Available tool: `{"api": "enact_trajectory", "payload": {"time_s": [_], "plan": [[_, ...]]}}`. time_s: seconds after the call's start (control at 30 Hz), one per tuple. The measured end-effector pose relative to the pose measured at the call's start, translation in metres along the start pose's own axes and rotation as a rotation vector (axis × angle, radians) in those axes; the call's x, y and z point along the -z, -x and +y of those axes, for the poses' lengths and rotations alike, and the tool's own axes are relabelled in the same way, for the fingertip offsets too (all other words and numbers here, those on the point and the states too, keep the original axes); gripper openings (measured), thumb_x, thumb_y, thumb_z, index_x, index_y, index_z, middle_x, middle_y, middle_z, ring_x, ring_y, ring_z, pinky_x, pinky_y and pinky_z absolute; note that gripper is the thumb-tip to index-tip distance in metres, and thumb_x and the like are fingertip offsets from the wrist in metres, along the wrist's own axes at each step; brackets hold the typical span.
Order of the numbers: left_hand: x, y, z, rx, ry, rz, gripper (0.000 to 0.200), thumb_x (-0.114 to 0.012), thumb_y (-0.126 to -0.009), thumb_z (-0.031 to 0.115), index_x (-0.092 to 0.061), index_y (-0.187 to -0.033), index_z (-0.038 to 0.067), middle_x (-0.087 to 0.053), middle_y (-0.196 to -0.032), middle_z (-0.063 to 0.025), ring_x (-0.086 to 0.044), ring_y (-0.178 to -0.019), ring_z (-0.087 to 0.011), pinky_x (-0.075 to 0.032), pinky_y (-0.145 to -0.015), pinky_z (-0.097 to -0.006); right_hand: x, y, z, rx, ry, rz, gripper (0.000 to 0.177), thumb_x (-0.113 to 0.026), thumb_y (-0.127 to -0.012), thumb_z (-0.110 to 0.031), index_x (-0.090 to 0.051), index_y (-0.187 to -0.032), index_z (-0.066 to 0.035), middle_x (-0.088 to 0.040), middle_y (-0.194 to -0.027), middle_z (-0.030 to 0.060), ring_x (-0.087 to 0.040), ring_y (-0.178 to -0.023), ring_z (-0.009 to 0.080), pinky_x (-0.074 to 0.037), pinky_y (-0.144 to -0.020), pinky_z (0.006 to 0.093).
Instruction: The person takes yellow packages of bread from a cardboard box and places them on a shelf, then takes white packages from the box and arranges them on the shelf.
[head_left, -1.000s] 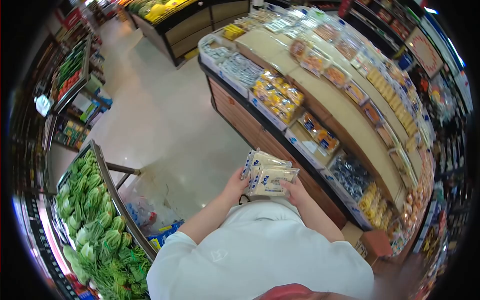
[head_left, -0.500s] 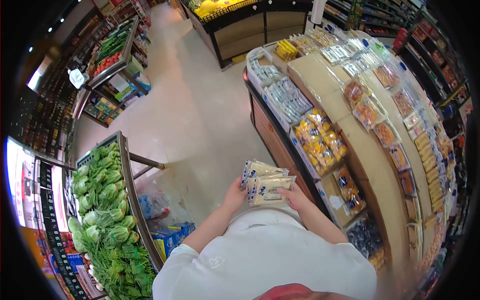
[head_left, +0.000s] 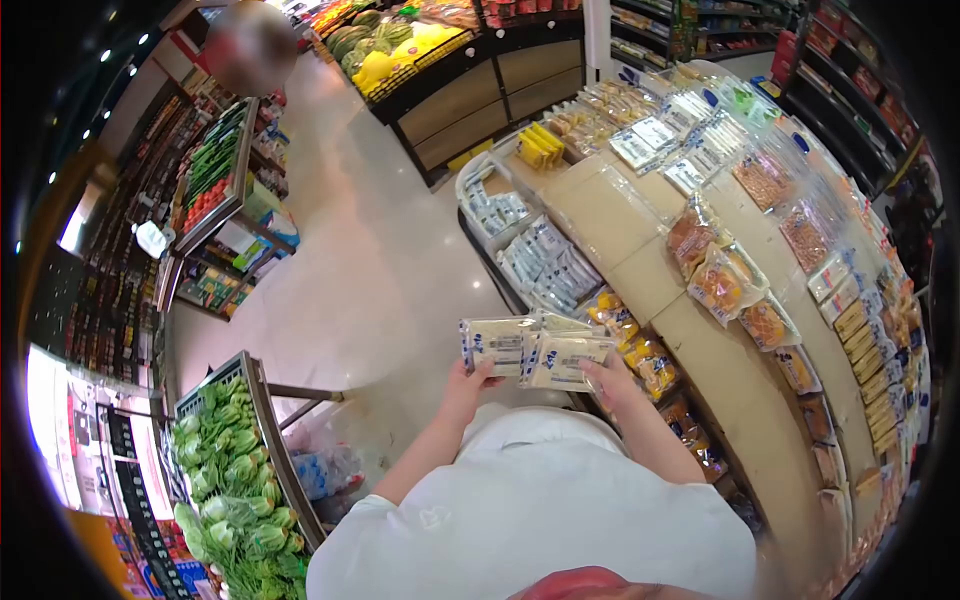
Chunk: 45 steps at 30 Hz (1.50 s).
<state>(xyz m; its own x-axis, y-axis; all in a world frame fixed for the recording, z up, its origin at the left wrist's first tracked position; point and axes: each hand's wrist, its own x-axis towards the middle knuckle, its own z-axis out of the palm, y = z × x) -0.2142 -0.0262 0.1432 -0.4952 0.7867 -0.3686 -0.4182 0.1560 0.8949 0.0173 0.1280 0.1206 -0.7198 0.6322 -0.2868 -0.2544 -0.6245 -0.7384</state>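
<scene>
Several flat, clear-wrapped packets of pale food with blue print are spread like a fan between my two hands, in front of my white shirt. My left hand (head_left: 470, 385) grips the left packet (head_left: 496, 340) by its lower edge, thumb on top. At the right, my right hand (head_left: 610, 382) pinches the packet (head_left: 566, 360) at its right edge. The packets overlap in the middle. Just beyond my right hand is the stepped display, with yellow-and-blue packs (head_left: 650, 368) nearest to it. What exactly is inside the packets I cannot make out.
At right, a curved stepped display (head_left: 690, 320) carries bagged bread and trays of blue-white packets (head_left: 550, 265). A crate of leafy greens (head_left: 235, 470) stands at left. Ahead are a fruit stand (head_left: 450, 115) and a vegetable stand (head_left: 215, 165). A blurred person (head_left: 250, 45) is far up the aisle (head_left: 340, 240).
My hands have moved slightly up and farther apart, and the packets have fanned out wider. The view has shifted, bringing more of the fruit stand and a distant person into sight.
</scene>
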Motion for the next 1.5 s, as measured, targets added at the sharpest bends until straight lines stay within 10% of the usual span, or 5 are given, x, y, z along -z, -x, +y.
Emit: {"api": "enact_trajectory", "payload": {"time_s": [0.77,1.2,1.33,1.4,1.5], "plan": [[-0.149,-0.439,0.125,-0.151,-0.439,-0.590,0.043,-0.067,-0.086,0.014,-0.050,-0.124,0.003,-0.065,-0.096,-0.0047,-0.060,-0.076,-0.0103,-0.047,-0.060,-0.0258,-0.038,-0.082,-0.010,0.559,-0.383,0.854,0.055,-0.059,-0.086,-0.003,-0.037,-0.136,-0.008,-0.054,-0.128,0.0116,-0.056,-0.116,0.0280,-0.050,-0.095,0.0446],[-0.235,-0.504,0.117,-0.815,-1.374,-0.430,0.046,-0.071,-0.077,0.038,-0.059,-0.105,0.004,-0.058,-0.113,-0.0173,-0.055,-0.103,-0.0357,-0.046,-0.088,-0.0463,-0.077,-0.115,0.008,0.658,-0.388,0.997,0.050,-0.061,-0.084,-0.005,-0.043,-0.131,-0.003,-0.060,-0.119,0.0125,-0.062,-0.107,0.0271,-0.053,-0.090,0.0435],[-0.224,-0.481,0.123,-1.187,-1.069,-0.514,0.047,-0.069,-0.079,0.030,-0.058,-0.114,0.001,-0.056,-0.114,-0.0168,-0.052,-0.104,-0.0361,-0.045,-0.088,-0.0464,-0.077,-0.122,0.001,0.658,-0.379,1.002,0.051,-0.063,-0.083,-0.005,-0.044,-0.130,-0.003,-0.060,-0.118,0.0126,-0.062,-0.106,0.0271,-0.054,-0.090,0.0438],[-0.220,-0.459,0.107,-1.123,-0.857,-0.849,0.047,-0.065,-0.085,0.028,-0.054,-0.122,0.000,-0.060,-0.111,-0.0181,-0.057,-0.102,-0.0327,-0.047,-0.087,-0.0430,-0.075,-0.123,-0.003,0.633,-0.376,0.974,0.051,-0.063,-0.083,-0.005,-0.045,-0.130,-0.003,-0.059,-0.120,0.0120,-0.061,-0.109,0.0259,-0.052,-0.092,0.0422],[-0.197,-0.394,0.123,-0.090,-0.795,-1.466,0.041,-0.051,-0.098,0.026,-0.046,-0.135,0.009,-0.060,-0.114,-0.0087,-0.055,-0.103,-0.0172,-0.046,-0.087,-0.0312,-0.071,-0.125,-0.014,0.576,-0.371,0.922,0.051,-0.064,-0.084,-0.004,-0.045,-0.131,-0.002,-0.058,-0.123,0.0110,-0.057,-0.114,0.0235,-0.049,-0.096,0.0389]]}}
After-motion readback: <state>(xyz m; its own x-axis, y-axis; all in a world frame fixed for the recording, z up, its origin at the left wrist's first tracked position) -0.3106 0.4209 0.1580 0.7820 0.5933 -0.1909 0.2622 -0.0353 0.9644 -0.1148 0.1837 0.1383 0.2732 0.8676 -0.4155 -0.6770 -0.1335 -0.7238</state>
